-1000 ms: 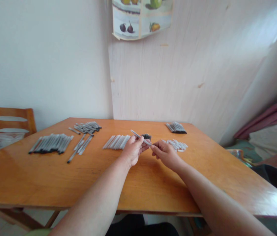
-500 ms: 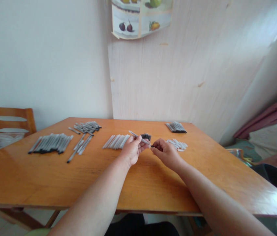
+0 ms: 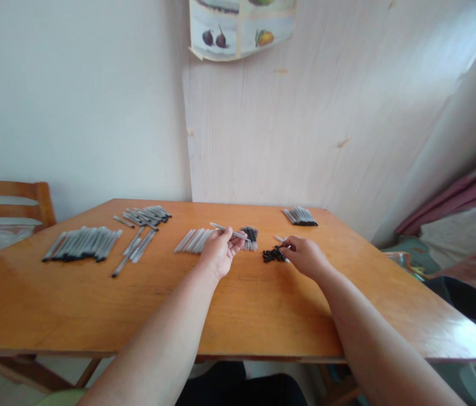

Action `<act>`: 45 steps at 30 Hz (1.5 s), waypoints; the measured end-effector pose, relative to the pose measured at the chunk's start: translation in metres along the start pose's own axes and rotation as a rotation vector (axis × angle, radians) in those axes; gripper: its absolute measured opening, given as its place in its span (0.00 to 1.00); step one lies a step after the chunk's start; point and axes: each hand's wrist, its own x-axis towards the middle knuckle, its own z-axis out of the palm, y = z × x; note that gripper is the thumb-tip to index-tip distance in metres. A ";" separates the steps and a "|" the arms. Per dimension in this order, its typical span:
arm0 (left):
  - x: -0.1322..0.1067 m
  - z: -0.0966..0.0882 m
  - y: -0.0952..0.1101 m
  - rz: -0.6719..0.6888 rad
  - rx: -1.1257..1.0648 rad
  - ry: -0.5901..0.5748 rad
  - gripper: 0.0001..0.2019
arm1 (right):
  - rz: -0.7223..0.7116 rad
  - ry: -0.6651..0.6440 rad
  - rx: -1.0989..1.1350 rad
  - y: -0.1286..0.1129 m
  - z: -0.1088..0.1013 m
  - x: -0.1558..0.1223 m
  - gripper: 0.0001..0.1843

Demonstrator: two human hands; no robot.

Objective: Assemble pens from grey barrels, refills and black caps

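Note:
My left hand [image 3: 219, 252] is closed round a translucent pen barrel [image 3: 238, 233], which tilts down to the right above the table. My right hand [image 3: 304, 254] has its fingers pinched at the right edge of a pile of small black pen plugs [image 3: 274, 254]. What those fingertips hold, if anything, I cannot make out. White pen caps [image 3: 279, 239] show just behind this hand, mostly covered by it. Between the hands lies a bundle of dark-tipped refills [image 3: 250, 237]. A row of clear barrels [image 3: 192, 241] is partly hidden behind my left hand.
On the left of the wooden table [image 3: 238, 316] lie a row of black-ended pens [image 3: 82, 245] and a loose heap of pens [image 3: 147, 215]. Another pen stack [image 3: 300, 216] sits at the back right. A chair [image 3: 7, 203] stands at the far left.
My right hand has left the end of the barrel and moved right to the pile of black plugs, which now shows. My left hand keeps the barrel. The view has shifted slightly.

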 end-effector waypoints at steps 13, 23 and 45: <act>0.000 0.000 -0.003 -0.004 0.017 -0.013 0.05 | -0.086 -0.186 -0.200 -0.006 0.001 -0.008 0.07; -0.001 0.000 -0.002 -0.014 0.042 -0.011 0.04 | -0.101 -0.088 -0.156 -0.012 0.001 -0.008 0.07; 0.001 -0.001 0.006 0.097 0.099 0.022 0.07 | -0.203 0.008 0.322 -0.053 0.017 -0.015 0.11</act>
